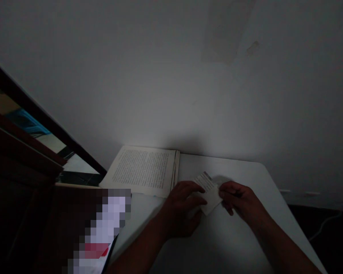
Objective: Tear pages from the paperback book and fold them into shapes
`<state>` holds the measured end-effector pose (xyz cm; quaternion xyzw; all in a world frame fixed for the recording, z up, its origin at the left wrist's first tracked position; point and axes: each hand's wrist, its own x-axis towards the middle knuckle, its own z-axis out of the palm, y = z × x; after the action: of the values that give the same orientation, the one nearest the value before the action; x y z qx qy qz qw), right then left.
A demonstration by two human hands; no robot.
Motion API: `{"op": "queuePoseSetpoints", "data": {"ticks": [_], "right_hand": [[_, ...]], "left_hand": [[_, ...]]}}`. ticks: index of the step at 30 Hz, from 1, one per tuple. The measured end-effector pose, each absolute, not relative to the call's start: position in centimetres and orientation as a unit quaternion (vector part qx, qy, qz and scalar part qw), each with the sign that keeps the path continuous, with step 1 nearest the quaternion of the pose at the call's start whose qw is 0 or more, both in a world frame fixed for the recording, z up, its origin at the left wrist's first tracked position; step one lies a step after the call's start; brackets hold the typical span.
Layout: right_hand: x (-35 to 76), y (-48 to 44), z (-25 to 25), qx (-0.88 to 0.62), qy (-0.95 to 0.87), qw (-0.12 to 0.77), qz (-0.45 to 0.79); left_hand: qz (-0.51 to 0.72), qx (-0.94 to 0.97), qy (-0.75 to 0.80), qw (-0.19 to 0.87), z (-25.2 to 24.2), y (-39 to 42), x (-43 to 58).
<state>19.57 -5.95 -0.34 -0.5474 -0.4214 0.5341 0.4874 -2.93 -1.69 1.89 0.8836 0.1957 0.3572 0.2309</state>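
Observation:
A small folded sheet of paper (212, 202) is between my hands, just above or on the table; I cannot tell which. Its nearer part looks blank, while printed lines show on the part behind. My right hand (241, 199) pinches the sheet's right edge between thumb and fingers. From the left, my left hand (183, 209) reaches over the sheet with bent fingers apart, the fingertips at its left side. Whether they press on it is hard to see in the dim light.
A stack of printed pages or open book (143, 169) lies at the back left of the white table (231, 247), which meets a wall (160, 76). A lit, pixelated screen (105, 224) stands at the lower left. Dark wooden furniture (23, 152) fills the left side.

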Motion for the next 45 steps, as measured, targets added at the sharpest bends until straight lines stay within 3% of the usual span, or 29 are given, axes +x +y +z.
{"op": "queuePoseSetpoints", "data": {"ticks": [3, 9, 13, 28, 45], "right_hand": [[19.5, -6.1, 0.2, -0.590, -0.481, 0.421, 0.492], [20.7, -6.6, 1.6, -0.655, -0.653, 0.271, 0.268], [21.9, -7.1, 2.2, -0.631, -0.712, 0.216, 0.218], [19.7, -7.3, 1.4, -0.504, -0.841, 0.163, 0.107], [20.7, -7.2, 0.2, -0.517, -0.829, 0.203, 0.064]], "left_hand": [[0.303, 0.909, 0.184, 0.220, 1.8, -1.6, -2.8], [0.243, 0.921, 0.192, 0.234, 1.1, -1.1, -3.1], [0.240, 0.916, 0.206, 0.245, 1.0, -1.0, -3.2], [0.187, 0.940, 0.217, 0.184, 0.8, -1.5, -2.1], [0.153, 0.921, 0.335, 0.130, 1.2, -2.2, -2.3]]}}
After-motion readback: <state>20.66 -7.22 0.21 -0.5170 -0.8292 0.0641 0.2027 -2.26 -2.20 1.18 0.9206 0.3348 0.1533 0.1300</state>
